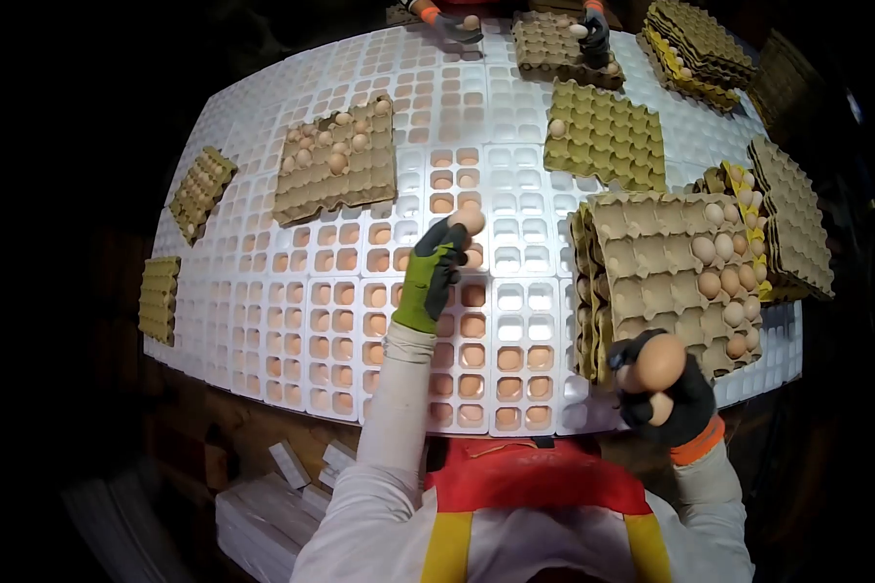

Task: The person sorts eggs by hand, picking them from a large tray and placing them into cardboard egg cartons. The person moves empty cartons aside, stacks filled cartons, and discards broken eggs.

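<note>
My left hand [436,267], in a green and black glove, is closed on a brown egg [468,221] above the white trays with square pockets [522,260]. Many pockets around and below it hold brown eggs. Near the front right edge, my right hand [669,394], in a black glove with an orange cuff, holds several eggs, with a large-looking brown egg [660,361] uppermost. Just beyond that hand lies a stack of grey cardboard egg trays [642,262], whose top tray has light and brown eggs along its right side.
Across the table, a co-worker's gloved hands [455,27] handle eggs by a cardboard tray [544,44]. A yellowish tray [608,136], another egg-bearing tray [335,160] and small tray pieces [159,300] lie around. More tray stacks [695,49] stand at the right.
</note>
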A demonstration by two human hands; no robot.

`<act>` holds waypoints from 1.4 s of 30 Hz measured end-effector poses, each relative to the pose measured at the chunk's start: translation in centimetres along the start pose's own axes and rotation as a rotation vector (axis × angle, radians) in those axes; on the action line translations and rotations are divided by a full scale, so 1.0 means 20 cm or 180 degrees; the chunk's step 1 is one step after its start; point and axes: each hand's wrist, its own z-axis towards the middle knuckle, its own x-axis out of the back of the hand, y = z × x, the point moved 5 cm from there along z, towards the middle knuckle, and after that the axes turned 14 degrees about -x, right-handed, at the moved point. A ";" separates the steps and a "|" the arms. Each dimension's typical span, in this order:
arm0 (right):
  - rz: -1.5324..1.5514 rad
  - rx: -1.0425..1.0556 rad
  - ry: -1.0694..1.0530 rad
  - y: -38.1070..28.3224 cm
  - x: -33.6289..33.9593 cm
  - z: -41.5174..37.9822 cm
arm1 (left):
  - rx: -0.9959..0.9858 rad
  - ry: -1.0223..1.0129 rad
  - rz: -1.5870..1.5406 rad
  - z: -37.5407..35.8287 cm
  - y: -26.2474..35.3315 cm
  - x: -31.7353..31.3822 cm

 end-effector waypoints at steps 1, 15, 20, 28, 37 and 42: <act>-0.0127 -0.0084 -0.0048 0.06 -0.14 0.04 | -0.0216 0.0322 0.0731 0.03 -0.07 0.22; -0.2806 0.0047 0.2707 0.57 -0.15 1.72 | -0.1384 -0.0955 0.3983 0.30 -0.19 0.26; -0.3615 -0.0357 0.2959 0.40 -0.01 1.82 | -0.1340 -0.0819 0.3219 0.28 -0.28 0.33; -0.3796 0.0650 0.3302 0.40 0.20 1.88 | 0.0530 -0.0504 -0.0738 0.38 -0.28 0.28; -0.1244 0.1834 0.2801 0.50 -0.24 1.28 | -0.2320 -0.1829 0.3559 0.87 -0.73 -0.21; -0.2164 0.2048 0.1587 0.25 -0.47 0.33 | -0.1842 -0.1534 0.1857 0.84 -0.56 -0.17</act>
